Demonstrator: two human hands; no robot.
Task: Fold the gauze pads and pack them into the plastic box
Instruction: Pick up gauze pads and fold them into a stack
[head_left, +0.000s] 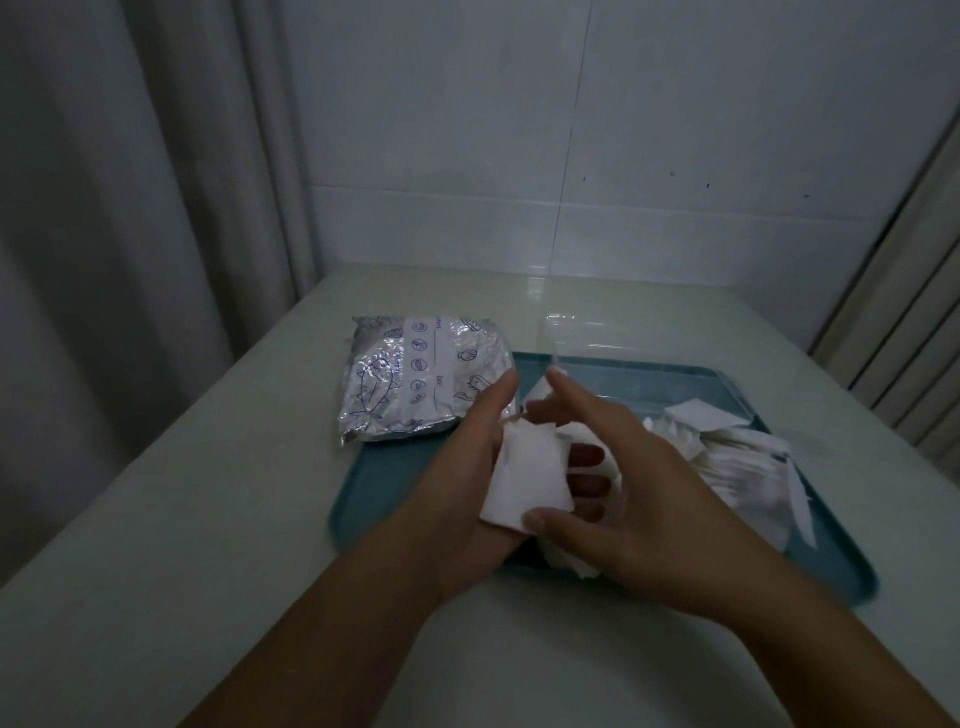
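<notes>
White folded gauze pad (527, 475), soft and square, lying across the palm and fingers of the left hand (467, 483), above the near-left part of a teal rectangular plastic tray (374, 483). Left hand turned palm-up, fingers fairly straight under the pad, fingertips showing past its right edge, thumb pointing up and away. Right hand (623, 478) over the same pad from the right, thumb tip pressing the pad's near corner, index finger raised and pointing away, other fingers loosely bent; pad pinched between this thumb and the left palm, as far as the blur allows. More crumpled white gauze (569, 558) hanging below both hands, touching the tray. Loose heap of flat white gauze pads (743, 457) on the right half of the tray, some sheets overlapping and spilling toward the near edge. Clear plastic box (576, 332), nearly see-through, at the far edge of the tray, just beyond the hands; contents hard to tell. Crinkled silver foil pouch with blue printed drawings (415, 382) resting partly on the tray's far-left corner and partly on the pale tabletop (182, 519). Grey curtain (130, 208) at left, white tiled wall (675, 156) behind.
</notes>
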